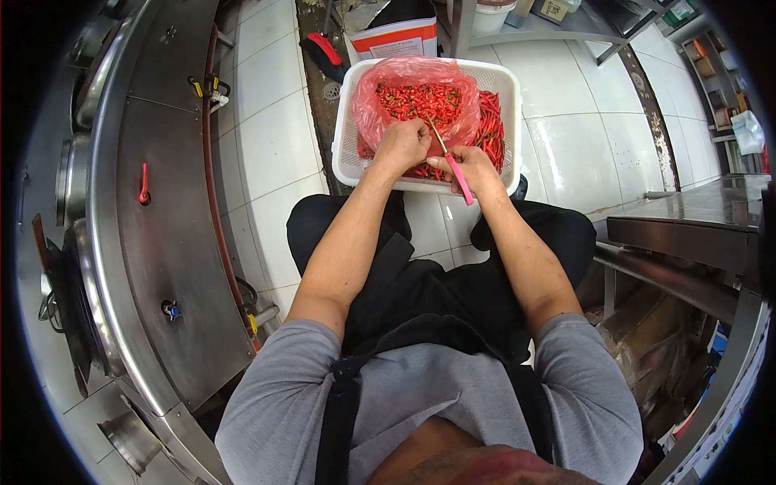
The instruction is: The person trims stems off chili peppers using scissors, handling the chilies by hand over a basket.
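A white plastic basket [514,121] stands on the floor before my knees. Inside it, a pink plastic bag [373,97] lies open with cut red chilies [412,101], and whole red chilies [491,133] lie to its right. My right hand [471,171] holds pink-handled scissors [455,171], whose blades point up and left over the bag. My left hand [404,145] is closed in a pinch near the blades; what its fingertips hold is too small to make out.
A stainless steel counter [170,218] with valves runs along the left. On the right is a metal table [695,218]. Behind the basket are an orange and white box [396,40], a red and black object [325,52] and a metal shelf [541,31].
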The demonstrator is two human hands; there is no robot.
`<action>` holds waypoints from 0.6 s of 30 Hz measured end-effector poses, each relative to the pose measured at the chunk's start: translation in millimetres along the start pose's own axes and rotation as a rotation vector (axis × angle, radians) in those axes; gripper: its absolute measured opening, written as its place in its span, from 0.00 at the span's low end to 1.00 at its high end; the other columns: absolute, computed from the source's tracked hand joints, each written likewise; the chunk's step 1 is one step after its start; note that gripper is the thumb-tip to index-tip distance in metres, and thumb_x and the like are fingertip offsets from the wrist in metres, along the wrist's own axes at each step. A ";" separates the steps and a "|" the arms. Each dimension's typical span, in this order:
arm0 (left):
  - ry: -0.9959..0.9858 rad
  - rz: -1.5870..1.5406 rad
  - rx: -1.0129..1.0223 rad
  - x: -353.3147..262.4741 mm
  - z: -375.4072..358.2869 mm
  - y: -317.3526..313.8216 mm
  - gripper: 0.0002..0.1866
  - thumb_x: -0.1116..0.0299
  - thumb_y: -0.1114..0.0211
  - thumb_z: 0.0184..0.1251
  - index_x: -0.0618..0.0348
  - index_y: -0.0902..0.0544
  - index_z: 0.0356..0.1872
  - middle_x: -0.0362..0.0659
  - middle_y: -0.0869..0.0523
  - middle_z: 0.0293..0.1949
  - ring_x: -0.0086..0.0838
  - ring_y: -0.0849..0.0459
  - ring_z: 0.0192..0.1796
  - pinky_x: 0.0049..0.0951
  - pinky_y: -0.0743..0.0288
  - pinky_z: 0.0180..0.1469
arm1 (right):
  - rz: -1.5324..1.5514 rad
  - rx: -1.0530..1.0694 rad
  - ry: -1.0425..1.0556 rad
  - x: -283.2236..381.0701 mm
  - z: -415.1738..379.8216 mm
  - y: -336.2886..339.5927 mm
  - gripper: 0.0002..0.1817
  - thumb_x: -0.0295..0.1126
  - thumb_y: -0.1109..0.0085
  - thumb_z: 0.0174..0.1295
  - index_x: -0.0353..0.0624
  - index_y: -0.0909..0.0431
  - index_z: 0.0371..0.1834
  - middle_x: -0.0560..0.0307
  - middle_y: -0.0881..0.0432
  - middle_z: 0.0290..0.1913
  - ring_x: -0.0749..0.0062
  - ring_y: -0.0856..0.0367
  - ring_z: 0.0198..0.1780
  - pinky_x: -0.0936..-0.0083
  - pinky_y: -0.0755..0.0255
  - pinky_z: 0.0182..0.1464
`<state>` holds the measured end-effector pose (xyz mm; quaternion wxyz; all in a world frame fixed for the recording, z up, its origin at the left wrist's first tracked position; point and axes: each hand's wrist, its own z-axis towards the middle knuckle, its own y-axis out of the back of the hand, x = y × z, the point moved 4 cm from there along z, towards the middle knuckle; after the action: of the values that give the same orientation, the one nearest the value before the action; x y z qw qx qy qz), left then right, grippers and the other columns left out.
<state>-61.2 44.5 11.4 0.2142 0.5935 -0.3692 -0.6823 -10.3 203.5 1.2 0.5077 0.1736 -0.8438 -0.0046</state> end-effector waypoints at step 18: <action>0.093 -0.136 0.139 -16.4 -0.3 -34.9 0.08 0.67 0.37 0.56 0.55 0.13 0.34 0.53 0.13 0.31 0.43 0.13 0.38 0.42 0.21 0.45 | 0.463 -0.309 0.178 11.1 -14.7 54.8 0.18 0.43 0.30 0.59 0.37 0.20 0.33 0.60 0.21 0.21 0.80 0.25 0.15 0.83 0.33 0.17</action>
<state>-52.5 78.7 -4.4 0.1427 0.6617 -0.3643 -0.6396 -18.1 254.2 27.9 0.5878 -0.1033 -0.8024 -0.0017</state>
